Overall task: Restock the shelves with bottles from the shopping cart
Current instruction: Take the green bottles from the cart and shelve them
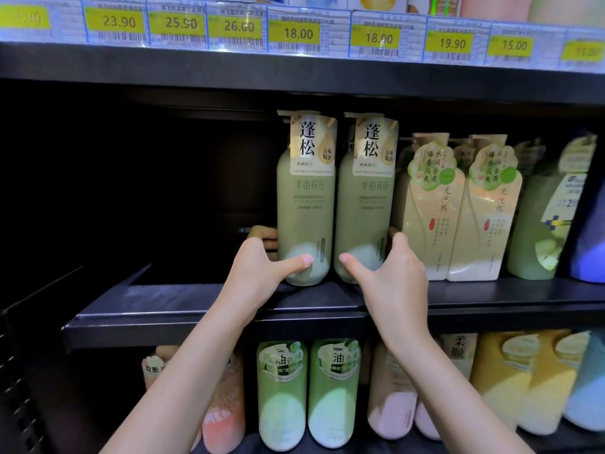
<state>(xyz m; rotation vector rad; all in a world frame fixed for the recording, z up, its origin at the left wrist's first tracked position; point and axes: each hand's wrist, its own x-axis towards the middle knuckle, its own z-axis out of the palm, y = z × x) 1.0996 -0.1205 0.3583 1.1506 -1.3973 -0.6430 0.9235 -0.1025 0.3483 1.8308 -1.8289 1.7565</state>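
— We have two pale green pump bottles standing upright side by side on the middle shelf (203,299), the left bottle (306,204) and the right bottle (365,204) touching or nearly so. Where are our hands?

— Our left hand (262,267) grips the left bottle low down, thumb across its front, fingertips curled round its far side. Our right hand (389,267) grips the right bottle the same way, thumb on the front, fingers wrapped behind, between it and the cream bottles (455,211).

— And the surface?

— A dark, matte shelf board; left of our bottles it runs bare into a black recess. To the right stand two cream pump bottles, then a green bottle (540,224) and a blue one at the edge, blurred.

— Around that?

— Above us, a strip of yellow price tags (298,34), reading 23.90, 25.90, 26.00, 18.00, 18.00, 19.90, 15.00. Below, the lower shelf holds two green bottles (307,391), pink ones either side, and yellow and light blue ones to the right.
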